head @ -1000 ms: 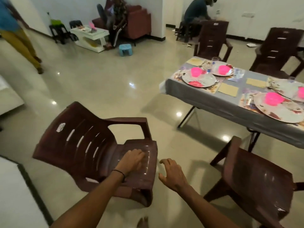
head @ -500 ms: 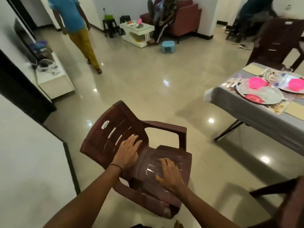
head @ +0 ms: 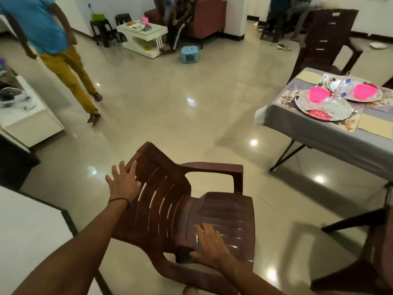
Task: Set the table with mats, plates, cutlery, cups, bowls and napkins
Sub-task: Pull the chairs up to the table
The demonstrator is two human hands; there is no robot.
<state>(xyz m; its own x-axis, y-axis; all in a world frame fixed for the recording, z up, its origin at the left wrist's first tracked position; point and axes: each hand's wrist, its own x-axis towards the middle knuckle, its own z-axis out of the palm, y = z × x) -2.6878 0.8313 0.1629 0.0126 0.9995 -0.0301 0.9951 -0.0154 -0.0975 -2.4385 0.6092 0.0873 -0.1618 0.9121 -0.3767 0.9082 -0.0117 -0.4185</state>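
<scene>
A brown plastic armchair (head: 170, 201) stands in front of me on the tiled floor. My left hand (head: 123, 182) lies with spread fingers on the upper left edge of its backrest. My right hand (head: 210, 243) rests flat on the front of the seat, thumb at the seat's edge. At the right, the grey-clothed table (head: 319, 135) carries floral mats, patterned plates (head: 323, 107), two pink bowls (head: 319, 93), and beige napkins (head: 375, 126).
A person in a blue shirt (head: 63, 58) walks across the floor at the left. A second brown chair (head: 370, 252) is at the lower right, a third (head: 327, 39) behind the table. A white low cabinet (head: 27, 118) stands left; a white coffee table (head: 144, 37) and a blue stool (head: 190, 54) far back.
My left hand slid from the seat up to the backrest's top edge. My right hand came down onto the seat front. My view swung left, so the table shifted right.
</scene>
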